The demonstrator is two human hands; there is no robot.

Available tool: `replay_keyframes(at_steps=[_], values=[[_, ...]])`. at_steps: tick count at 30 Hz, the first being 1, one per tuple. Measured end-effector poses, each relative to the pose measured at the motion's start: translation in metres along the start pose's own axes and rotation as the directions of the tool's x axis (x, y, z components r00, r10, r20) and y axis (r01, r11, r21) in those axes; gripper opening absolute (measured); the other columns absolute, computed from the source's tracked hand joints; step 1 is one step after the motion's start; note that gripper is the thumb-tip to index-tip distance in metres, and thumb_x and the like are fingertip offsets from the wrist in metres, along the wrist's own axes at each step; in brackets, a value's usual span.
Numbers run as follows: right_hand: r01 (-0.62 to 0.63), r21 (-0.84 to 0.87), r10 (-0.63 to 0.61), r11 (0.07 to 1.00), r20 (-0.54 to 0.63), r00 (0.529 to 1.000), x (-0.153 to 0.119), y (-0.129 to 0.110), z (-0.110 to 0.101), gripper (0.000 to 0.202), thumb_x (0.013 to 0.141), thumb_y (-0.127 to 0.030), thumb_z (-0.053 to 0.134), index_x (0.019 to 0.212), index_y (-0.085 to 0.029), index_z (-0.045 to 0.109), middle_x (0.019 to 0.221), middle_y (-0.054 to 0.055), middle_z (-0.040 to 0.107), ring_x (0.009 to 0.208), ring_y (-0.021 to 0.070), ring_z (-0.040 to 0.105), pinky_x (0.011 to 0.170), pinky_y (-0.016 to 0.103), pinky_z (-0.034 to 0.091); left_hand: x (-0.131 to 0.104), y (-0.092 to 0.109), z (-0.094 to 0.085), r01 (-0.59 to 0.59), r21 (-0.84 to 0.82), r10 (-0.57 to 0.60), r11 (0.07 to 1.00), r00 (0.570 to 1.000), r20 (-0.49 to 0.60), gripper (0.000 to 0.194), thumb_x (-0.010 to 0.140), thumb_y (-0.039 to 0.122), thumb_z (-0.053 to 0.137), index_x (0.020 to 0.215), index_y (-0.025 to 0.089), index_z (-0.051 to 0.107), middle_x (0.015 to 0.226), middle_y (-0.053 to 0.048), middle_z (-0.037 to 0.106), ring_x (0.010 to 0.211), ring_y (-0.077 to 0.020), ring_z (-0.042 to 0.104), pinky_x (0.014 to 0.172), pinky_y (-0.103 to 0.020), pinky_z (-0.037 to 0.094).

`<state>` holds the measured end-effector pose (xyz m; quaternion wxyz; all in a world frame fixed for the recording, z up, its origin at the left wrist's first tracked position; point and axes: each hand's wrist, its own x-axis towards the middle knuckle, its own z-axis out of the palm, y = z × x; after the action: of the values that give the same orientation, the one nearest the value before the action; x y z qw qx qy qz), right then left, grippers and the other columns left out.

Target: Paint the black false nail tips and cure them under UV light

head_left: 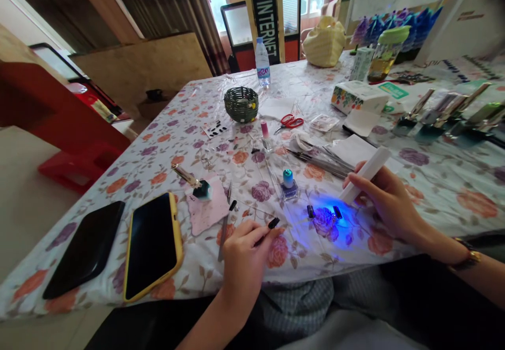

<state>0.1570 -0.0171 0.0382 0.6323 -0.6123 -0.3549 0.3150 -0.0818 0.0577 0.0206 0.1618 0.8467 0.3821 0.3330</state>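
Lamp (371,168): white and stick-shaped, grasped in the right hand (389,198), right of the frame's centre; slanting, lower end pointed down at the tablecloth (165,134), with a blue glow (325,226) spread below.
Glow: falling around two dark nail pieces (310,212), set apart from each other, with the right one nearer the lamp's end.
Left hand (243,250): at bottom centre, thumb and fingers pinched together on a black nail tip (273,223); exact contact hidden by the fingers.
Near edge: running across the lower frame, crossed by the left wrist at bottom centre and by the right forearm, with its bracelet (467,255), at lower right.
Phones: yellow-cased phone (152,247) and black slab (84,250) at lower left, side by side but apart, both near that edge.
Pink sheet (211,213): left of centre, bearing a green polish bottle (202,190) near its top; slim metal tool (223,237) along its right edge, close by the left hand.
Blue-capped bottle (289,186): upright near the centre, beyond and between both hands.
Farther back: red-handled scissors (292,121) and woven basket (241,104) at upper centre, slim dark tools (315,162) just beyond the lamp.
Open room: widest at left, with flowered cloth stretching from the left edge to basket and pink sheet; narrower between left hand and glow.
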Motion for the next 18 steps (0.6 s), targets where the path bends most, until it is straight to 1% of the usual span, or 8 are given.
replay_keyframes(at_steps=[9,11,13,16,17,18], values=[[-0.041,0.014,0.04,0.999,0.019,0.999,0.0,-0.002,0.003,0.02,0.076,-0.037,0.061,0.088,-0.025,0.049,0.069,-0.004,0.057,0.051,0.0083,0.045,0.044,0.021,0.036,-0.003,-0.004,0.002,-0.08,0.082,0.081,0.993,0.997,-0.003,0.02,0.08,0.024,0.057,0.061,0.017,0.061,0.06,0.002,0.055,0.055,-0.009,0.052,0.057,-0.021,0.041],[-0.053,0.018,0.053,0.998,0.016,0.998,0.0,0.0,0.003,0.02,0.076,-0.036,0.061,0.089,-0.025,0.05,0.069,-0.004,0.057,0.051,0.0078,0.045,0.043,0.02,0.035,-0.003,-0.004,0.001,-0.09,0.103,0.092,0.991,0.996,-0.014,0.02,0.081,0.025,0.055,0.065,0.017,0.062,0.062,0.001,0.057,0.055,-0.0098,0.054,0.057,-0.021,0.043],[-0.06,0.019,0.06,0.998,0.006,0.998,0.001,0.001,0.002,0.02,0.076,-0.036,0.061,0.09,-0.026,0.05,0.07,-0.004,0.058,0.051,0.0075,0.045,0.043,0.019,0.035,-0.002,-0.004,-0.001,-0.092,0.121,0.092,0.988,0.996,0.002,0.021,0.083,0.028,0.052,0.071,0.017,0.064,0.063,0.001,0.059,0.057,-0.0109,0.057,0.059,-0.021,0.045],[-0.071,0.017,0.071,0.997,-0.002,0.998,0.002,0.002,0.001,0.021,0.077,-0.036,0.06,0.091,-0.025,0.05,0.071,-0.004,0.059,0.051,0.0073,0.046,0.043,0.018,0.036,-0.002,-0.004,-0.011,-0.086,0.164,0.071,0.983,0.993,0.092,0.022,0.083,0.031,0.05,0.08,0.019,0.067,0.069,-0.001,0.064,0.062,-0.0132,0.062,0.059,-0.021,0.048],[-0.077,0.016,0.077,0.997,-0.002,0.997,0.002,0.002,0.001,0.021,0.077,-0.036,0.06,0.092,-0.025,0.05,0.071,-0.004,0.059,0.051,0.0072,0.046,0.043,0.018,0.036,-0.002,-0.003,-0.018,-0.089,0.183,0.069,0.979,0.991,0.115,0.021,0.083,0.031,0.05,0.083,0.021,0.068,0.071,-0.001,0.066,0.061,-0.0141,0.063,0.056,-0.021,0.048],[-0.084,0.014,0.084,0.996,-0.002,0.996,0.002,0.002,0.001,0.022,0.077,-0.036,0.06,0.092,-0.025,0.049,0.071,-0.004,0.059,0.052,0.007,0.046,0.043,0.018,0.037,-0.002,0.0,-0.025,-0.066,0.205,0.037,0.977,0.99,0.138,0.02,0.082,0.031,0.051,0.088,0.022,0.068,0.074,-0.001,0.068,0.061,-0.0149,0.063,0.053,-0.022,0.048]])
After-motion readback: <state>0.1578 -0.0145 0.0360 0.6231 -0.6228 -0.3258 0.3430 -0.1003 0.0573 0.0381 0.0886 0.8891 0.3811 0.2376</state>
